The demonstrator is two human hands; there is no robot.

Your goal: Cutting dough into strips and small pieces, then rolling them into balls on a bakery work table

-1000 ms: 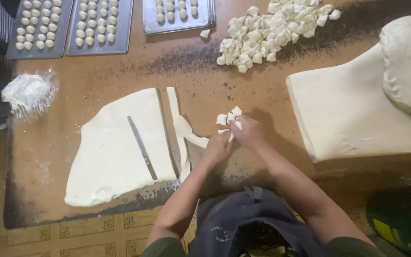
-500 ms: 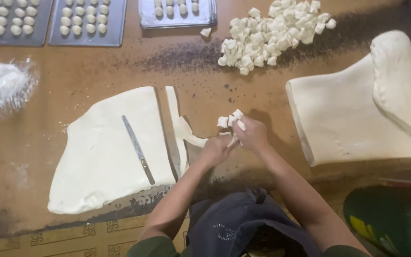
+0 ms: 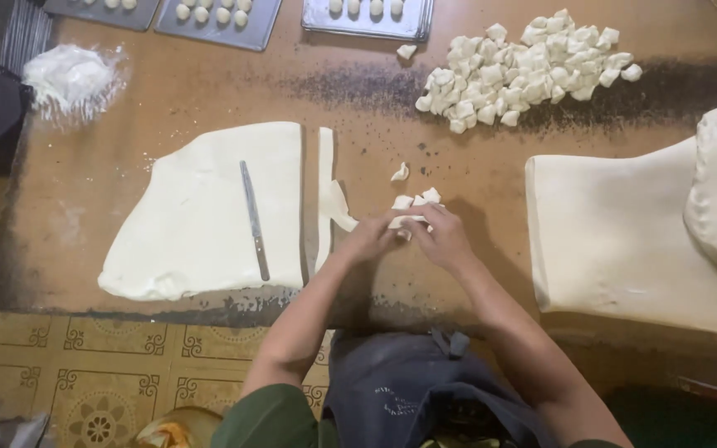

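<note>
Both hands are meeting mid-frame, just right of the cut dough strip point(image 3: 325, 195). The left hand point(image 3: 373, 241) and right hand point(image 3: 443, 238) are pinching a small dough piece point(image 3: 408, 220) between their fingertips, fingers curled in on it. Hard to tell how firmly, the piece is mostly covered. The strip is running top to bottom, its loose tail bending toward the left hand, so that hand is nearer to it. A few small cut pieces point(image 3: 419, 199) are sitting right above the fingers, another lone bit point(image 3: 400, 172) further up. A knife point(image 3: 254, 220) is lying lengthwise on the big dough sheet point(image 3: 192, 216) at left. Upper right there's a pile of cut pieces point(image 3: 524, 66), a thick dough slab point(image 3: 624, 241) at right, flour heap point(image 3: 68, 76) upper left, baking trays point(image 3: 367, 21) along the top of the brown surface point(image 3: 192, 91).
</note>
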